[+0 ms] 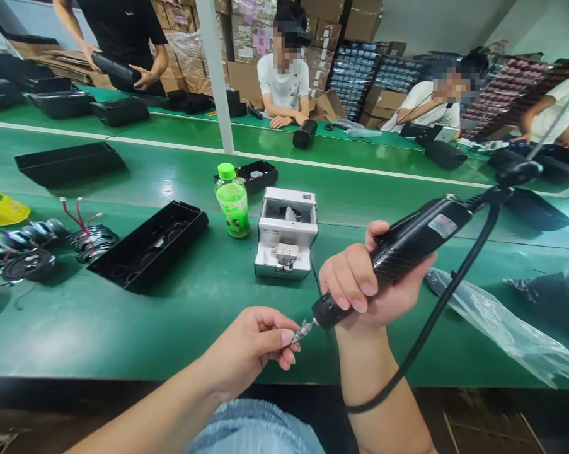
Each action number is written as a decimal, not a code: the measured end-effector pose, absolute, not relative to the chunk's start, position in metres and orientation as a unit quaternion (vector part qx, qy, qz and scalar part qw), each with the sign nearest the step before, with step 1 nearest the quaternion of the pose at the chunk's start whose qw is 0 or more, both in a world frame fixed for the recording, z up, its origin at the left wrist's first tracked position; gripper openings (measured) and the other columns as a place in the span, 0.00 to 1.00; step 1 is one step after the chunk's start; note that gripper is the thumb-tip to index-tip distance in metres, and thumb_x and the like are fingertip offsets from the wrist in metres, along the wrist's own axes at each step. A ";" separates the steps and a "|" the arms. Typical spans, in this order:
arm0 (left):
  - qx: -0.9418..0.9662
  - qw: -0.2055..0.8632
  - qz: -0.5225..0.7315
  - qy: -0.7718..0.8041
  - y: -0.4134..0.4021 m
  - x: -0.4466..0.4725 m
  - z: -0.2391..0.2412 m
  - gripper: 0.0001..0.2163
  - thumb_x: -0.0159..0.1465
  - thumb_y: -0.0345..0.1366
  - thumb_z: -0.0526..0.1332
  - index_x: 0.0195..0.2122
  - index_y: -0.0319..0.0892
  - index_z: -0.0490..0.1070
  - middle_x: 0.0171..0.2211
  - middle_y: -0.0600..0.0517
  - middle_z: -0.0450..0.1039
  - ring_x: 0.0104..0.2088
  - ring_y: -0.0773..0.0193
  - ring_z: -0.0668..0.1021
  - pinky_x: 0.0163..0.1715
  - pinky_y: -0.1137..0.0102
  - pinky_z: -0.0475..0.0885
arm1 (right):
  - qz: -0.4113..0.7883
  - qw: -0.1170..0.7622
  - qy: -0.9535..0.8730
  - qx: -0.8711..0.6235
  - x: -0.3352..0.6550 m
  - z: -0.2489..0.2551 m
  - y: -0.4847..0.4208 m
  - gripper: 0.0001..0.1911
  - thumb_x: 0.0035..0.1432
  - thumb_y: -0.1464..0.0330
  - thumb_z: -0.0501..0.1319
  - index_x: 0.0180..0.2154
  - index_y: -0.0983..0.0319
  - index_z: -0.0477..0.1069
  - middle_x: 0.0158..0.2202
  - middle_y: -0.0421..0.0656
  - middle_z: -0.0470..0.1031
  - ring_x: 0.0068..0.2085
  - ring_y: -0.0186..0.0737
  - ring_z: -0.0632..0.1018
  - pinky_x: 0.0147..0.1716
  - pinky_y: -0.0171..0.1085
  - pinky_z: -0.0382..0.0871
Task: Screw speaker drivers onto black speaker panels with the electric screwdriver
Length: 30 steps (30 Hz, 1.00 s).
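Observation:
My right hand (373,284) is wrapped round a black electric screwdriver (411,236), held at a slant with its tip pointing down and left. Its cable loops past my right forearm. The thumb and fingers of my left hand (265,340) pinch the shiny screwdriver bit (305,329); small metal pieces seem to cling round it, too fine to make out. Just beyond my hands stands a white screw feeder (287,233). To its left is a green-capped bottle (233,205). Further left, an open black speaker housing (149,249) lies on the green bench (171,340).
Round speakers with red wires (95,243) are piled at the left, near a yellow packet (3,207). A clear plastic bag (496,321) lies at right. Another black housing (69,165) sits further back. Several people work across the bench, beside a white post (215,75).

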<state>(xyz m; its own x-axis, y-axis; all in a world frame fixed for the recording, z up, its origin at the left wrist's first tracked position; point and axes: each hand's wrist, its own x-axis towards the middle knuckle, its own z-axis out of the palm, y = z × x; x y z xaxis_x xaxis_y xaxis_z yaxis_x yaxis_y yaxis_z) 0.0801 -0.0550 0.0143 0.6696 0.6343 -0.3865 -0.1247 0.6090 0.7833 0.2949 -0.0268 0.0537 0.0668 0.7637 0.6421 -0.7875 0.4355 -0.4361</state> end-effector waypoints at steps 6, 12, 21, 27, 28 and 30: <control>0.511 0.740 0.197 0.391 -0.058 0.080 0.017 0.25 0.58 0.60 0.72 0.35 0.39 0.86 0.31 0.42 0.84 0.27 0.59 0.83 0.31 0.64 0.82 | 0.521 0.749 -0.396 -0.103 0.288 0.057 -0.039 0.34 0.68 0.35 0.53 0.54 0.52 0.79 0.16 0.26 0.58 0.08 0.27 0.56 0.10 0.31 0.58; 0.683 0.368 0.292 0.560 -0.013 -0.003 0.038 0.29 0.67 0.51 0.65 0.66 0.43 0.76 0.72 0.36 0.70 0.73 0.37 0.69 0.76 0.40 0.61 | 0.435 0.729 -0.429 -0.310 0.300 0.065 -0.043 0.37 0.67 0.32 0.51 0.52 0.52 0.80 0.19 0.36 0.70 0.15 0.36 0.68 0.17 0.38 0.67; 0.735 0.083 0.199 0.643 0.034 -0.106 0.017 0.11 0.68 0.37 0.58 0.42 0.42 0.80 0.39 0.37 0.84 0.48 0.34 0.85 0.58 0.39 0.74 | 0.351 0.627 -0.406 -0.565 0.342 0.024 -0.044 0.33 0.61 0.41 0.69 0.57 0.56 0.75 0.30 0.46 0.78 0.25 0.44 0.79 0.22 0.42 0.74; 0.772 0.064 0.210 0.597 -0.024 -0.167 0.018 0.14 0.74 0.45 0.56 0.45 0.48 0.80 0.42 0.47 0.86 0.44 0.51 0.87 0.47 0.60 0.84 | 0.277 0.610 -0.383 -0.636 0.350 0.009 -0.043 0.29 0.60 0.43 0.72 0.53 0.53 0.75 0.36 0.49 0.81 0.29 0.46 0.83 0.29 0.49 0.79; 0.782 0.067 0.213 0.582 -0.034 -0.181 0.020 0.13 0.74 0.47 0.57 0.44 0.49 0.80 0.42 0.48 0.86 0.45 0.51 0.87 0.50 0.61 0.84 | 0.268 0.606 -0.378 -0.646 0.352 0.008 -0.044 0.28 0.58 0.43 0.73 0.50 0.54 0.75 0.36 0.50 0.81 0.29 0.47 0.84 0.30 0.49 0.79; 0.821 0.081 0.211 0.525 -0.049 -0.203 0.020 0.09 0.74 0.43 0.60 0.45 0.52 0.80 0.40 0.52 0.86 0.44 0.53 0.88 0.57 0.62 0.83 | 0.254 0.598 -0.368 -0.665 0.353 0.007 -0.046 0.27 0.58 0.43 0.74 0.45 0.55 0.73 0.38 0.51 0.82 0.31 0.48 0.85 0.30 0.50 0.80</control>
<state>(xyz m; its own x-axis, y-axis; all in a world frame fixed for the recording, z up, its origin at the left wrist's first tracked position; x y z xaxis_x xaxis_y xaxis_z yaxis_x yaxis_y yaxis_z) -0.2032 -0.0486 0.0203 0.3599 0.8955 0.2618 0.8270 -0.4361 0.3549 0.3533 -0.0462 0.0066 0.6004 0.7930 0.1029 0.1856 -0.0130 -0.9825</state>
